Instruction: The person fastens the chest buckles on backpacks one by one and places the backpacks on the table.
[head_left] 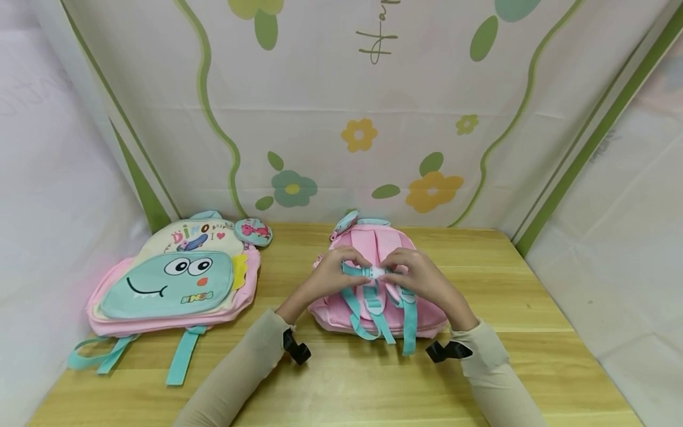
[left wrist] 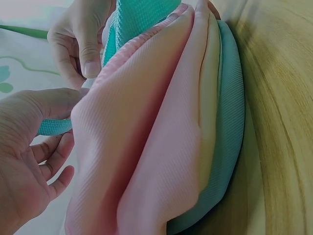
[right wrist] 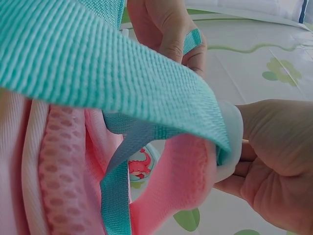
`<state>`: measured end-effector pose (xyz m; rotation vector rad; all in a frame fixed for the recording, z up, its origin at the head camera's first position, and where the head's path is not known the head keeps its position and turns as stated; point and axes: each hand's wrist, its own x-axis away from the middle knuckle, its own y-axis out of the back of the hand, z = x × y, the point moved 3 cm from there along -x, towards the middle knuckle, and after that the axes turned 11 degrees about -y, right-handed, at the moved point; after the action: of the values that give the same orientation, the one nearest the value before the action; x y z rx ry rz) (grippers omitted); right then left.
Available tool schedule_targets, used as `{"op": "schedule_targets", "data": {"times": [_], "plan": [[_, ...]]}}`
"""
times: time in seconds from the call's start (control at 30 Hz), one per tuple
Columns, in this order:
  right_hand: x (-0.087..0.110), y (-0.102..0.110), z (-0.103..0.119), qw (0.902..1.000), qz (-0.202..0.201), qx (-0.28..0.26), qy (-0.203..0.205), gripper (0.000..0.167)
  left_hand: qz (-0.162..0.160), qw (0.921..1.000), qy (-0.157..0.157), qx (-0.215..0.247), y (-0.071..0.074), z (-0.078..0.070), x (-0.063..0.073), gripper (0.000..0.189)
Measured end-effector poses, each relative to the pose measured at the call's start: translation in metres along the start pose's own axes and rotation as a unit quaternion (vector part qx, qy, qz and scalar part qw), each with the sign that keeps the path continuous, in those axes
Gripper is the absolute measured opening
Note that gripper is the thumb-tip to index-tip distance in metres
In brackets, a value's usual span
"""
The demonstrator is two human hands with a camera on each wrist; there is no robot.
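A pink backpack point(head_left: 326, 313) lies on its front, shoulder straps and teal webbing point(head_left: 409, 326) facing up. Over its middle, a white buckle point(head_left: 375, 273) sits between both hands. My left hand point(head_left: 328, 274) pinches the buckle's left end, where a teal strap runs in. Opposite it, my right hand point(head_left: 421, 276) pinches the right end with thumb and fingers. In the left wrist view, the bag's pink side point(left wrist: 161, 137) hides much of the grip. The right wrist view has a broad teal strap point(right wrist: 122, 73) across the front and a pale plastic piece point(right wrist: 230, 139) by the right fingers.
To the left lies a second backpack point(head_left: 165, 284) with a dinosaur face, its teal straps point(head_left: 184, 356) spread on the wooden table point(head_left: 480, 379). A small round pouch point(head_left: 253, 232) hangs at its upper corner. Behind the table stands a flower-printed cloth wall point(head_left: 320, 77).
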<state>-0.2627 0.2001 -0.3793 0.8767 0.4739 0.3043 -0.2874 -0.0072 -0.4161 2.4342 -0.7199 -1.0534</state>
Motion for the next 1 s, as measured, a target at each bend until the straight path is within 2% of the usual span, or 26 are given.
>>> {"op": "schedule_targets", "data": {"times": [1.0], "plan": [[0.0000, -0.0016, 0.0016, 0.9999, -0.008, 0.008, 0.010, 0.018, -0.008, 0.9999, -0.009, -0.001, -0.0009, 0.0006, 0.0003, 0.023]]}}
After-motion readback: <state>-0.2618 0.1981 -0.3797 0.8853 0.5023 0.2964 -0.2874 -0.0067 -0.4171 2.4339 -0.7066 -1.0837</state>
